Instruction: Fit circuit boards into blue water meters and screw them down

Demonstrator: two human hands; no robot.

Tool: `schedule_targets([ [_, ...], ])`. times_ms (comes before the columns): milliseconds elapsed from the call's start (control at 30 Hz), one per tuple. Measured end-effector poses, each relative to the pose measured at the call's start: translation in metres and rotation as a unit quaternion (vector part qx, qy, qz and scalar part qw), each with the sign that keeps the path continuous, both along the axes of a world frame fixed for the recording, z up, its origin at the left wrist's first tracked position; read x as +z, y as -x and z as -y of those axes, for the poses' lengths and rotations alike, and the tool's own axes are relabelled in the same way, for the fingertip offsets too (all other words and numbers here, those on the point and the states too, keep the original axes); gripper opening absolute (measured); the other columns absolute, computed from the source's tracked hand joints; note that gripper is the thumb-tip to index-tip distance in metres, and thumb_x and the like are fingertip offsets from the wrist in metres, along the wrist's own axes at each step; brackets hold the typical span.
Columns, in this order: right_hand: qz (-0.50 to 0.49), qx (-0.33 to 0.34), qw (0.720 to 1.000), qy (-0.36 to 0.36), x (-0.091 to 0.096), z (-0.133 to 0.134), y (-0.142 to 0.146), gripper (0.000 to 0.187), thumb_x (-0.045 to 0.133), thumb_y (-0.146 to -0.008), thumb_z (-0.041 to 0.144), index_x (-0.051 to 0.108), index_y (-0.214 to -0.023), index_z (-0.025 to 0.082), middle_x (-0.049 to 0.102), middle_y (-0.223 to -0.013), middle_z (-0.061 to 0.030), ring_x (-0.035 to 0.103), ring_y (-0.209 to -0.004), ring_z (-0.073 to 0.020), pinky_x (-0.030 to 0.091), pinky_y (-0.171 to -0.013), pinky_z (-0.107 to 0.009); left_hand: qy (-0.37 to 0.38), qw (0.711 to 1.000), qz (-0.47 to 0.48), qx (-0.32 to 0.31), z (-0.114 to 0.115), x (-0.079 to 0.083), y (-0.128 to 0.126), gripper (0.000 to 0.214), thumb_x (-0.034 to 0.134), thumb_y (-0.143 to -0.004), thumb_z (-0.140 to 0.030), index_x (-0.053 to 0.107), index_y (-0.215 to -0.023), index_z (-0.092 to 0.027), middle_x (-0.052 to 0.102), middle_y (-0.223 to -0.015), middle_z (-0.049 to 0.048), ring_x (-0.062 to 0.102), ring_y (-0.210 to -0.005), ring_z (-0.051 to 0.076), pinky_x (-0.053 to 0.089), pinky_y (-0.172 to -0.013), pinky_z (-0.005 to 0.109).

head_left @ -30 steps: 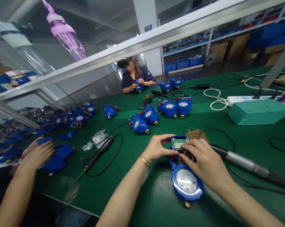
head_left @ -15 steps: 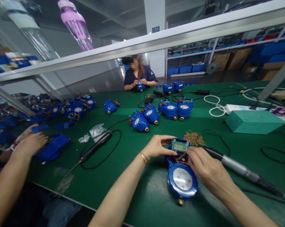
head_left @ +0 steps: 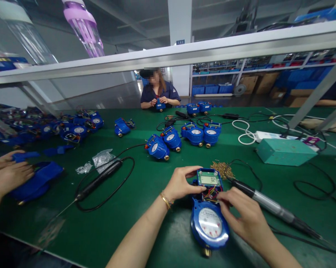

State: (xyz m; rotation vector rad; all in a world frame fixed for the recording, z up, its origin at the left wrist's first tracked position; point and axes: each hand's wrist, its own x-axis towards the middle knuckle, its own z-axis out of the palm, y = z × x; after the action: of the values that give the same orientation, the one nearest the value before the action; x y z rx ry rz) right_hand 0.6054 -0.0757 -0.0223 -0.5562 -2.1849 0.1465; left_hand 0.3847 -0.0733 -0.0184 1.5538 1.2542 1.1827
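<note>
A blue water meter (head_left: 209, 225) with a round white dial lies on the green table (head_left: 145, 186) in front of me, its brass fitting pointing towards me. At its far end sits a green circuit board with a small display (head_left: 207, 179) and coloured wires. My left hand (head_left: 181, 182) pinches the left edge of that board. My right hand (head_left: 242, 216) rests on the meter's right side, fingertips closed at the wires below the board. An electric screwdriver (head_left: 271, 208) lies just right of my right hand.
A pile of brass screws (head_left: 222, 169) lies beyond the board. Several blue meters (head_left: 184, 137) stand mid-table, more at the left (head_left: 73, 130). A second screwdriver (head_left: 99, 179) with a looped cable lies left. A teal box (head_left: 285, 152) sits right. A co-worker's hands (head_left: 9, 175) hold a blue part at left; another person (head_left: 158, 91) sits opposite.
My right hand has slid from over the display board down to the meter's right side, uncovering the display. The view has shifted, so everything sits lower and further left.
</note>
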Motion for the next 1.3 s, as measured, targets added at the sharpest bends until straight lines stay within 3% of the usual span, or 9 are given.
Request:
schedule_targets([
  [133,0.086,-0.088,0.989,-0.077,0.001,0.016,0.012,0.015,0.048,-0.097,0.017,0.063,-0.092,0.015,0.063,-0.078,-0.0053,0.054,-0.073,-0.0202,0.036,-0.069,-0.033,-0.032,0.999,-0.027,0.025,0.002,0.000,-0.003,0.065,0.089,-0.060,-0.025,0.071,-0.121,-0.017,0.074,-0.119,0.0119,0.069,-0.110,0.029,0.055,-0.100,0.041],
  [267,0.097,-0.090,0.990,-0.049,0.002,0.031,0.020,0.021,0.044,-0.100,0.019,0.063,-0.093,0.015,0.062,-0.079,-0.0058,0.052,-0.073,-0.0203,0.033,-0.072,-0.033,-0.040,0.998,-0.023,0.045,0.004,-0.005,-0.003,0.063,0.089,-0.060,-0.026,0.071,-0.120,-0.021,0.075,-0.116,0.0097,0.070,-0.108,0.028,0.055,-0.100,0.040],
  [433,0.042,-0.055,0.994,0.081,0.000,0.027,0.000,0.025,0.050,-0.101,0.025,0.058,-0.078,0.018,0.055,-0.070,-0.0002,0.049,-0.066,-0.0146,0.036,-0.067,-0.028,-0.024,0.998,0.024,0.059,0.007,-0.016,0.000,0.065,0.088,-0.061,-0.025,0.069,-0.122,-0.014,0.074,-0.118,0.0125,0.073,-0.105,0.027,0.058,-0.099,0.040],
  [600,-0.048,-0.112,0.963,0.242,-0.015,0.015,-0.011,0.040,0.054,-0.099,0.033,0.043,-0.063,0.019,0.048,-0.064,0.0015,0.049,-0.060,-0.0118,0.040,-0.057,-0.022,-0.023,0.996,0.053,0.068,0.008,-0.021,0.000,0.067,0.089,-0.058,-0.023,0.069,-0.121,-0.013,0.073,-0.121,0.0133,0.073,-0.106,0.028,0.058,-0.100,0.041],
  [800,-0.067,-0.148,0.964,0.209,-0.029,0.005,-0.009,0.013,0.060,-0.095,0.031,0.058,-0.091,0.019,0.060,-0.075,0.0003,0.058,-0.063,-0.0130,0.047,-0.060,-0.023,-0.019,0.994,0.088,0.068,0.010,-0.024,0.003,0.068,0.089,-0.060,-0.026,0.068,-0.122,-0.010,0.074,-0.119,0.0152,0.073,-0.105,0.029,0.059,-0.098,0.040],
  [900,-0.085,-0.159,0.971,0.156,-0.031,-0.003,-0.007,0.013,0.058,-0.095,0.027,0.062,-0.103,0.018,0.065,-0.084,-0.0029,0.061,-0.073,-0.0149,0.049,-0.070,-0.026,-0.028,0.994,0.092,0.046,0.012,-0.023,0.002,0.067,0.089,-0.061,-0.026,0.068,-0.122,-0.011,0.074,-0.117,0.0135,0.073,-0.106,0.028,0.060,-0.097,0.038],
  [1067,-0.066,-0.117,0.984,0.120,-0.034,-0.013,0.006,0.019,0.053,-0.095,0.025,0.068,-0.085,0.019,0.068,-0.086,-0.0054,0.064,-0.082,-0.0186,0.051,-0.075,-0.030,-0.063,0.995,0.073,0.016,0.016,-0.022,-0.001,0.066,0.089,-0.059,-0.022,0.069,-0.122,-0.014,0.074,-0.117,0.0109,0.072,-0.107,0.027,0.058,-0.099,0.037],
  [1200,-0.028,-0.107,0.982,0.155,-0.019,-0.006,0.000,0.017,0.057,-0.093,0.027,0.071,-0.097,0.019,0.065,-0.091,-0.0059,0.062,-0.078,-0.0162,0.052,-0.067,-0.026,-0.136,0.990,-0.010,0.041,0.019,-0.019,-0.001,0.064,0.086,-0.064,-0.022,0.066,-0.125,-0.018,0.073,-0.120,0.0095,0.071,-0.109,0.026,0.058,-0.099,0.038],
  [1300,-0.057,-0.127,0.963,0.229,0.008,0.015,-0.010,0.040,0.067,-0.087,0.037,0.063,-0.124,0.021,0.065,-0.106,-0.0066,0.063,-0.080,-0.0154,0.055,-0.069,-0.023,-0.196,0.973,-0.093,0.077,0.021,-0.017,0.001,0.063,0.085,-0.067,-0.024,0.065,-0.126,-0.020,0.073,-0.122,0.0093,0.070,-0.111,0.025,0.057,-0.101,0.039],
])
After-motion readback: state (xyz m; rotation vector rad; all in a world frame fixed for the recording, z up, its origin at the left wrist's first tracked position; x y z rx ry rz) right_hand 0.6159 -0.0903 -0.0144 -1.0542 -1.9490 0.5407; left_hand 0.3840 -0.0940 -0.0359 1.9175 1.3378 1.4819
